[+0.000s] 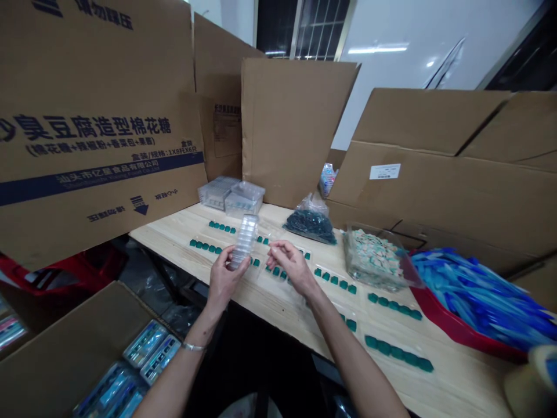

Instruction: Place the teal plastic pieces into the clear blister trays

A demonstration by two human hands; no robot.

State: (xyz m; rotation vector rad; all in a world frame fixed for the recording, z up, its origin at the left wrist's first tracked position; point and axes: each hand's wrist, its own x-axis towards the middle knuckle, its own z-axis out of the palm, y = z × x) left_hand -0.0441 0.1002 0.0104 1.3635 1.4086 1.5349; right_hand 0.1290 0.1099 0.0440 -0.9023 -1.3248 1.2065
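Two bare forearms reach in from the bottom of the view, ending in one left hand [224, 280] and one right hand [292, 266]. Item one, held upright in the left hand: a single clear plastic segmented case [244, 241], above the front part of the counter, its lower end inside the curled fingers [221, 258], which are closed around it. The right hand sits just beside the case, its fingertips [273, 248] drawn together in a pinch; whether they hold anything thin and clear cannot be told. One metal bracelet [194, 346] circles the left wrist. On the light wood counter [452, 383] lie about nine rows of teal-green blocks [335, 280], some partly hidden behind the hands. Further along are one clear bag of dark green pieces [311, 223] and one clear bag of pale, green-flecked pieces [373, 259]. Two stacks of clear plastic trays [243, 198] stand at the far end. One small plastic packet [328, 179] sits behind the counter. To the right, one red tub [452, 325] is heaped with blue plastic pieces [478, 296], and one pale roll of tape [533, 377] shows at the lower right corner. One open cardboard box [65, 354] at lower left holds at least four blue-and-clear retail packs [152, 351]. Large printed cartons [91, 128] stand around the counter's far edges.
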